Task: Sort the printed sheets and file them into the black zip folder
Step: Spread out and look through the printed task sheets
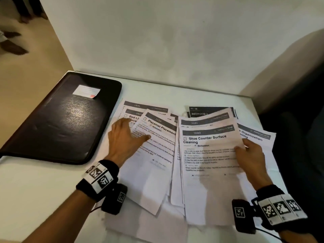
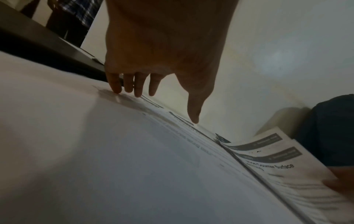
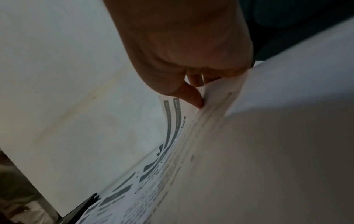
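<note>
1. Our left hand [image 1: 125, 137] lay flat, fingers straight, on the Placemat sheet [image 1: 157, 137].
2. Our right hand [image 1: 249, 153] apparently pinched the Shoe Counter sheet [image 1: 208, 155].
3. The black zip folder [image 1: 57, 123] lay closed, left of them.

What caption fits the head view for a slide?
Left hand presses the Placemat Placement sheet; right hand lifts the Shoe Counter Surface Cleaning sheet.

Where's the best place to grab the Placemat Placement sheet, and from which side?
Take the Placemat Placement sheet by its near bottom corner, coming from the person's side. It lies tilted on top of its pile, so that corner juts past the sheets beneath, while the left hand presses its upper left edge flat.
</note>
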